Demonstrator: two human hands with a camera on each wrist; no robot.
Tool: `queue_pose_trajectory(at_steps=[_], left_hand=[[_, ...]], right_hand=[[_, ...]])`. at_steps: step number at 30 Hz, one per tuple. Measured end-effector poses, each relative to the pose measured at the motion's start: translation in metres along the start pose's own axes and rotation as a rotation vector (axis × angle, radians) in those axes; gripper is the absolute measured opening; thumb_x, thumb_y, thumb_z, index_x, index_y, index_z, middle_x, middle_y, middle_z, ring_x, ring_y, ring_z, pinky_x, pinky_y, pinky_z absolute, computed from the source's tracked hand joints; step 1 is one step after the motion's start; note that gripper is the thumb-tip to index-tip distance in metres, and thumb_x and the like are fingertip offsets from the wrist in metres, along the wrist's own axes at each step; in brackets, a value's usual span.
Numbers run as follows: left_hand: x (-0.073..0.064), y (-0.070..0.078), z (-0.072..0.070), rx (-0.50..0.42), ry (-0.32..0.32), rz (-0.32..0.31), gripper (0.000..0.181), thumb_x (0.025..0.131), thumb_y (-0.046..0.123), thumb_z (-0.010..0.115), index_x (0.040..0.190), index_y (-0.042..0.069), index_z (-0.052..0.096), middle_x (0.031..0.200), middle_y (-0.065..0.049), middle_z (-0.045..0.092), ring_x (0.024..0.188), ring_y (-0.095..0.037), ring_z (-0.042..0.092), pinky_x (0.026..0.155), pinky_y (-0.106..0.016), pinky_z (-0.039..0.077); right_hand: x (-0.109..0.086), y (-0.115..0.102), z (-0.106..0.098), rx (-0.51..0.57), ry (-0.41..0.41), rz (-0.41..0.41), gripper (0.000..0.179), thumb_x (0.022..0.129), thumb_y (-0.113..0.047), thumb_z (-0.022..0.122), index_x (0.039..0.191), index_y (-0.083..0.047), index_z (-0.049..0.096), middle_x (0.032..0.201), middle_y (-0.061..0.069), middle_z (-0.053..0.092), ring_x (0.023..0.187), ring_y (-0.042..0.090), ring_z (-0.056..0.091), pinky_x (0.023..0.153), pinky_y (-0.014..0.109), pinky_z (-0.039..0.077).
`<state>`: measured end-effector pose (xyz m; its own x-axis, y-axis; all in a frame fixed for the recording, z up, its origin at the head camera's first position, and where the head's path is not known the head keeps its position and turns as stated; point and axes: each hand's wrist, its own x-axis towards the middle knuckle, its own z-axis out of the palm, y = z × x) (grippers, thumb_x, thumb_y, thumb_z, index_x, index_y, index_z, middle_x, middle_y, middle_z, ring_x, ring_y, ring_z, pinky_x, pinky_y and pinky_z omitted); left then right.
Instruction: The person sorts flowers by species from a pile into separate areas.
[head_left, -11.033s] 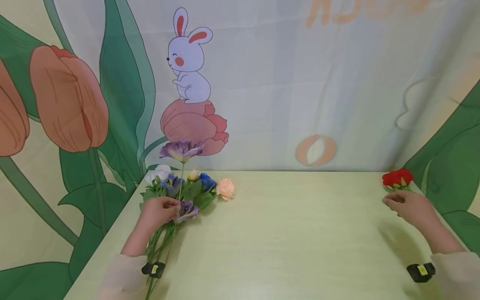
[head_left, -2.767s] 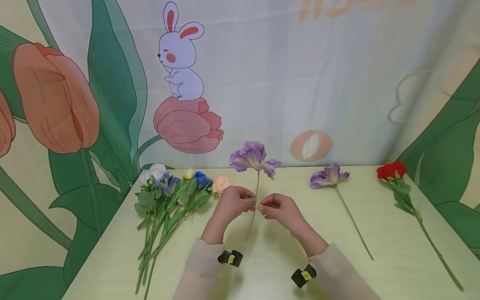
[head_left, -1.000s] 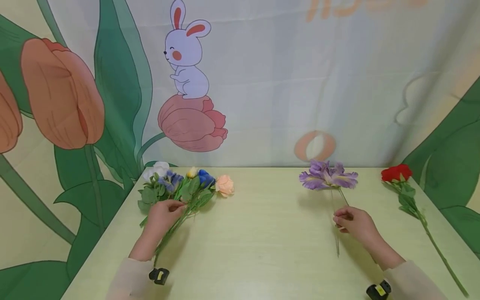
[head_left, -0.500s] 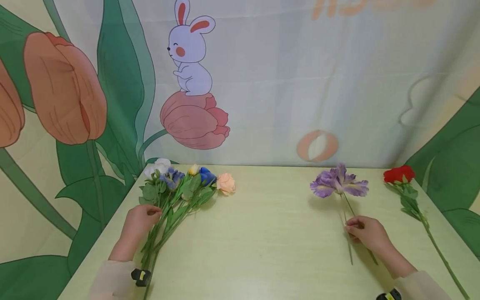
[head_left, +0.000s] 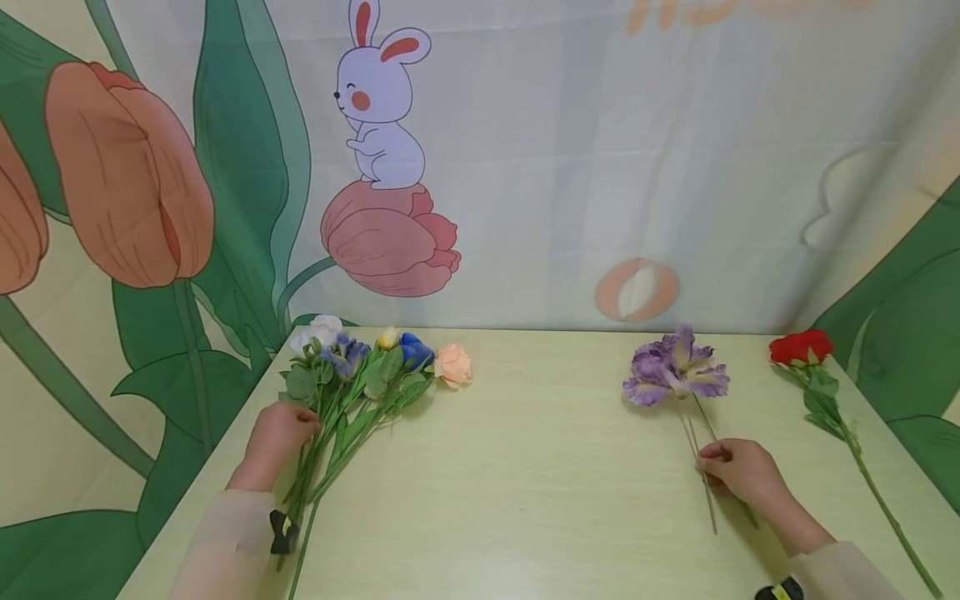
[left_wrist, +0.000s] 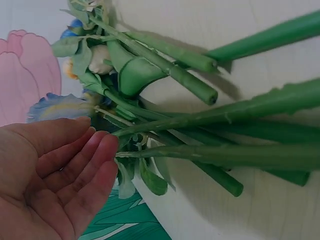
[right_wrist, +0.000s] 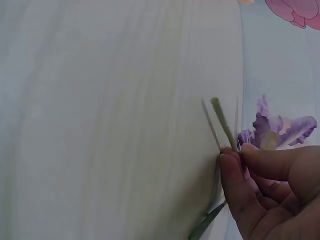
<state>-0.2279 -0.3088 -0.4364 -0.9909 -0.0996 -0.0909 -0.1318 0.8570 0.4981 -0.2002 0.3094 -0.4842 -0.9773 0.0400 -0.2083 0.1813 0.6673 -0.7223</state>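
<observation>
In the head view my right hand [head_left: 744, 475] is at the right of the table, thumb and fingertips pinching the thin stem of a purple iris [head_left: 648, 379]. A second purple iris lies beneath, its bloom overlapping the first. The right wrist view shows the pinched green stem [right_wrist: 224, 120] between thumb and forefinger. At the left, my left hand [head_left: 279, 437] rests beside a bunch of cut flowers, its fingertips right at the green stems [left_wrist: 210, 117]. Its fingers are loosely bent, with a gap to the thumb. A white flower [head_left: 321, 331] and a blue-purple iris [head_left: 347, 357] top the bunch.
A red rose [head_left: 801, 346] with a long leafy stem lies along the right table edge. A blue flower [head_left: 415, 352], a yellow bud [head_left: 388, 337] and a peach rose [head_left: 453, 366] belong to the left group. A printed curtain [head_left: 525, 167] hangs behind the pale table [head_left: 525, 483].
The iris held between both hands at the middle was carried right by my right hand, onto the other iris. My left hand went back to the left bunch, then slid further left along it.
</observation>
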Motion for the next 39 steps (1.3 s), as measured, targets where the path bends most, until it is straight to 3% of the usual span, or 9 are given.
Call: queue_pose_trajectory(at_steps=[5, 8, 10, 13, 16, 20, 24, 32, 39], left_hand=[[0.009, -0.001, 0.002, 0.028, -0.014, 0.014, 0.021, 0.095, 0.007, 0.061, 0.093, -0.008, 0.076, 0.066, -0.009, 0.066, 0.065, -0.02, 0.06, 0.063, -0.033, 0.048], [0.014, -0.002, 0.004, 0.043, -0.027, 0.003, 0.021, 0.093, 0.005, 0.06, 0.079, -0.004, 0.073, 0.06, -0.003, 0.061, 0.061, -0.016, 0.054, 0.061, -0.03, 0.044], [0.016, -0.002, 0.006, 0.048, -0.032, -0.012, 0.028, 0.092, 0.004, 0.058, 0.064, 0.001, 0.063, 0.056, 0.0, 0.054, 0.057, -0.014, 0.048, 0.058, -0.029, 0.041], [0.02, -0.002, 0.008, 0.062, -0.033, -0.041, 0.037, 0.091, 0.003, 0.055, 0.056, 0.012, 0.045, 0.055, 0.001, 0.044, 0.055, -0.015, 0.042, 0.054, -0.029, 0.037], [0.021, -0.002, 0.009, 0.097, -0.027, -0.078, 0.037, 0.091, 0.004, 0.053, 0.058, 0.015, 0.041, 0.06, -0.003, 0.045, 0.058, -0.019, 0.044, 0.053, -0.031, 0.037], [0.023, 0.003, 0.009, 0.142, -0.033, -0.118, 0.023, 0.091, 0.003, 0.051, 0.069, 0.003, 0.055, 0.082, -0.022, 0.065, 0.07, -0.027, 0.057, 0.058, -0.038, 0.048], [0.026, 0.007, 0.009, 0.165, -0.052, -0.128, 0.019, 0.092, 0.003, 0.05, 0.088, -0.009, 0.065, 0.1, -0.033, 0.069, 0.08, -0.036, 0.066, 0.064, -0.044, 0.054], [0.029, 0.005, 0.008, 0.165, -0.07, -0.144, 0.026, 0.091, 0.009, 0.057, 0.101, -0.012, 0.067, 0.103, -0.032, 0.069, 0.08, -0.034, 0.063, 0.065, -0.043, 0.053], [0.029, 0.002, 0.007, 0.12, -0.053, -0.121, 0.017, 0.088, 0.009, 0.06, 0.086, -0.007, 0.065, 0.09, -0.026, 0.068, 0.073, -0.03, 0.058, 0.062, -0.039, 0.048]], right_hand=[[-0.001, 0.0, -0.001, -0.033, -0.005, 0.002, 0.024, 0.098, -0.008, 0.063, 0.107, 0.014, 0.067, 0.081, 0.01, 0.07, 0.07, 0.012, 0.062, 0.062, 0.027, 0.059], [-0.003, -0.001, -0.001, -0.07, -0.003, -0.006, 0.023, 0.098, -0.009, 0.063, 0.104, 0.013, 0.068, 0.076, 0.007, 0.068, 0.068, 0.013, 0.061, 0.061, 0.027, 0.058], [-0.003, -0.003, -0.001, -0.089, 0.0, -0.006, 0.022, 0.098, -0.009, 0.063, 0.103, 0.011, 0.069, 0.073, 0.005, 0.066, 0.066, 0.013, 0.06, 0.06, 0.027, 0.056], [-0.003, -0.003, -0.001, -0.102, 0.001, 0.003, 0.02, 0.099, -0.009, 0.062, 0.1, 0.01, 0.07, 0.068, 0.003, 0.063, 0.064, 0.014, 0.06, 0.059, 0.029, 0.055], [-0.002, -0.004, 0.0, -0.131, 0.002, 0.007, 0.019, 0.099, -0.009, 0.061, 0.097, 0.008, 0.07, 0.064, 0.003, 0.06, 0.061, 0.014, 0.06, 0.057, 0.03, 0.053], [-0.002, -0.006, 0.0, -0.176, 0.011, -0.004, 0.019, 0.099, -0.009, 0.06, 0.091, 0.005, 0.07, 0.062, 0.003, 0.06, 0.057, 0.014, 0.058, 0.055, 0.03, 0.05], [-0.002, -0.006, -0.001, -0.221, 0.017, -0.028, 0.02, 0.098, -0.01, 0.06, 0.085, 0.001, 0.068, 0.058, 0.003, 0.059, 0.053, 0.016, 0.055, 0.056, 0.031, 0.046], [-0.003, -0.009, -0.001, -0.287, 0.023, -0.061, 0.02, 0.097, -0.011, 0.06, 0.08, -0.002, 0.065, 0.055, 0.002, 0.057, 0.05, 0.015, 0.052, 0.056, 0.031, 0.042], [-0.005, -0.014, -0.006, -0.299, 0.021, -0.05, 0.022, 0.097, -0.013, 0.062, 0.077, -0.004, 0.063, 0.058, 0.002, 0.057, 0.053, 0.015, 0.051, 0.057, 0.03, 0.04]])
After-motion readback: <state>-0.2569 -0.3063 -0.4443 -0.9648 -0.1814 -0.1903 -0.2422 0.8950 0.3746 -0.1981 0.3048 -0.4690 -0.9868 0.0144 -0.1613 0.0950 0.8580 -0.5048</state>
